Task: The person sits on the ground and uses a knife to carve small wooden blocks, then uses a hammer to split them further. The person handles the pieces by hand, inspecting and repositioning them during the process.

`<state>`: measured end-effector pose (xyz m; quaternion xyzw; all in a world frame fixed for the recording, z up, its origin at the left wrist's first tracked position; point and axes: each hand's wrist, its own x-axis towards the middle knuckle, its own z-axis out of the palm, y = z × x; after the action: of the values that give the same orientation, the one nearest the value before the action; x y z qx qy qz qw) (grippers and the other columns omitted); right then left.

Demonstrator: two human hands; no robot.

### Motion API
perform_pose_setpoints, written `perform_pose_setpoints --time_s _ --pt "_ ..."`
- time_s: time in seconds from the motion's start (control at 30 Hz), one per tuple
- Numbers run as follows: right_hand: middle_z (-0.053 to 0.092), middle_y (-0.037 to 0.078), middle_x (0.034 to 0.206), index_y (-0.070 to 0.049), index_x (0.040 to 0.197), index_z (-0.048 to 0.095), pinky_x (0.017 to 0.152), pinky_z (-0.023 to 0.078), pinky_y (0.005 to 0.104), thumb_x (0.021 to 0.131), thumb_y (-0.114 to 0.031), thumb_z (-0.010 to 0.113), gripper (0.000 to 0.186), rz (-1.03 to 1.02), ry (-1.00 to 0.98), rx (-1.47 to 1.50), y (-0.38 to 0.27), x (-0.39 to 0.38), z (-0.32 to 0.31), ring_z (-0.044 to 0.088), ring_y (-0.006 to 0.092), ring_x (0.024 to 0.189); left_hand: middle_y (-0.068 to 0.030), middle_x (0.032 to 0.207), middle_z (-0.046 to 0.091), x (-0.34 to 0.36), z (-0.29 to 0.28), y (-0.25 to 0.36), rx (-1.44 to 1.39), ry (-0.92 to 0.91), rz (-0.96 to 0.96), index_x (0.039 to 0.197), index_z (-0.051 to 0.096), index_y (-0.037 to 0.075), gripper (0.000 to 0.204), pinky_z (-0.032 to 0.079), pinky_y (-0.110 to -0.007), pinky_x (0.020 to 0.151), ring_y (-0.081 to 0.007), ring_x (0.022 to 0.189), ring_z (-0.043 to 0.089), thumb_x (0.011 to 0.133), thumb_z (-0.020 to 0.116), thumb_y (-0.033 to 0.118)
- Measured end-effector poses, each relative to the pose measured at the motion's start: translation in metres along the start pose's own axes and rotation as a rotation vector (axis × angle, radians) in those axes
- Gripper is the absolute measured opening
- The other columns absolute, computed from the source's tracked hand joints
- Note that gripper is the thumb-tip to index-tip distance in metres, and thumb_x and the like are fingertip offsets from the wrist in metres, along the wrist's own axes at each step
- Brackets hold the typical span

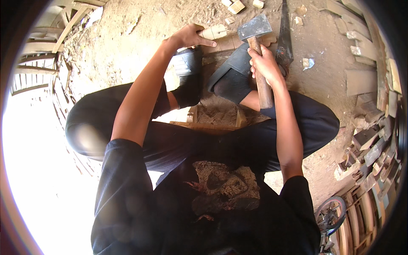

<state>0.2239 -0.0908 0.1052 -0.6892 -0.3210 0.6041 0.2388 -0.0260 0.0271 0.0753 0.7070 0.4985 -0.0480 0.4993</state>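
Observation:
Between my feet, my left hand (187, 37) is closed on the end of a short pale wooden piece (213, 32), with the thumb stretched along its near side. A brown wooden block (225, 44) lies against the wood, partly hidden by my feet. My right hand (267, 64) grips the wooden handle of a short tool (265, 91). Its heavy grey metal head (255, 28) is to the right of the wooden piece, apart from it. I cannot tell whether the tool is a hammer or a hatchet.
Dark footwear (233, 68) flanks the block. A long dark metal bar (285, 38) lies beyond my right hand. Small wood offcuts (236, 6) are scattered ahead. Stacked wood (369, 148) lines the right side, with a bicycle wheel (331, 212) behind. Timber (40, 46) stands far left.

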Motion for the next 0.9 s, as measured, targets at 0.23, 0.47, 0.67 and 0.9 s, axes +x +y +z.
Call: perform_pose_setpoints --time_s 0.23,0.47,0.67,0.9 --pt "0.054 0.003 0.065 -0.004 0.095 0.051 0.039 0.047 0.0285 0.086 -0.016 0.068 0.023 -0.069 -0.014 0.237 0.025 0.034 -0.026 0.053 0.0119 0.047 -0.0082 0.084 0.068 0.006 0.015 0.031 -0.345 0.104 0.152 0.116 0.062 -0.001 0.055 0.052 -0.029 0.066 -0.0138 0.070 0.063 0.072 0.078 0.028" --pt "0.058 0.007 0.065 -0.001 0.095 0.056 0.048 0.050 0.0321 0.086 -0.025 0.065 0.027 -0.055 -0.002 0.296 0.047 0.057 -0.028 0.057 0.0169 0.047 -0.0152 0.102 0.068 -0.028 0.010 0.113 0.148 0.317 0.358 0.121 0.058 0.005 0.064 0.050 -0.038 0.085 -0.0269 0.096 0.066 0.075 0.078 0.045" --pt "0.066 0.020 0.096 0.005 0.123 0.054 0.066 0.055 0.0335 0.085 -0.038 0.064 0.058 -0.286 0.430 -0.796 0.067 0.077 -0.046 0.068 0.0253 0.084 -0.0178 0.085 0.067 -0.053 0.002 0.142 0.287 0.443 0.583 0.106 0.061 0.004 0.066 0.053 -0.043 0.069 -0.0364 0.079 0.067 0.071 0.074 0.059" --pt "0.064 0.006 0.083 0.005 0.107 0.062 0.065 0.047 0.0226 0.083 -0.042 0.073 0.054 -0.436 -0.039 -0.050 -0.081 -0.073 -0.057 0.060 0.0092 0.077 -0.0087 0.085 0.063 -0.127 -0.003 0.147 0.376 0.666 0.639 0.102 0.064 0.009 0.049 0.054 -0.037 0.064 -0.0288 0.075 0.066 0.068 0.081 0.039"
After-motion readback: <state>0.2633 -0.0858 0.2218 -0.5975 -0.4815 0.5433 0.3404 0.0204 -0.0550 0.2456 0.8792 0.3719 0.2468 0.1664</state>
